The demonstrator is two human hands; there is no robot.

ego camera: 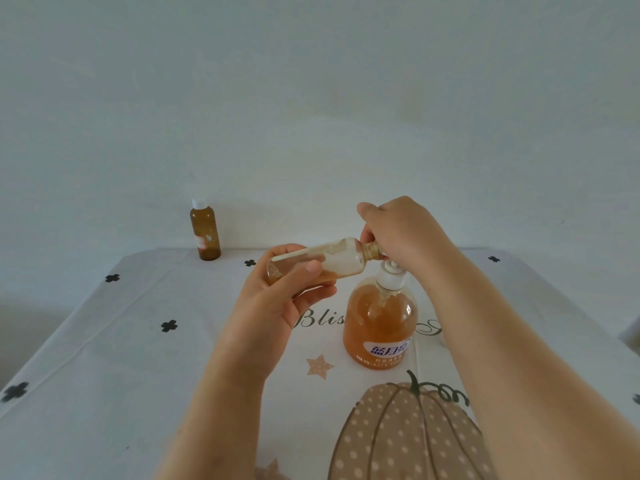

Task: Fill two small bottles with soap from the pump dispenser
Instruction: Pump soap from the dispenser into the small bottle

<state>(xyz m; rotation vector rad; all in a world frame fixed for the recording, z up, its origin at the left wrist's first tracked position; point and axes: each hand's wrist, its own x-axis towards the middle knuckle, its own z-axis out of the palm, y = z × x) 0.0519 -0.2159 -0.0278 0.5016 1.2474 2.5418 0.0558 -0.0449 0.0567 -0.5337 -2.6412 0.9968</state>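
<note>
Head view: second fill judged in hand. Left hand (277,299) clamped round clear, smooth plastic small bottle (332,259), tilted near-flat at centre frame, threaded neck at nozzle. Right hand (398,230) curled over rounded pump dispenser (379,323) top. Little amber soap inside; further strokes needed, neck kept aligned. Capped full bottle (205,233) upper left on table (104,341).

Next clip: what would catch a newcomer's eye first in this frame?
The left hand holds a small bottle tilted almost flat at centre, its neck meeting the right hand, which covers the head of the orange pump dispenser. A capped bottle of amber liquid stands at the far left of the table.
</note>
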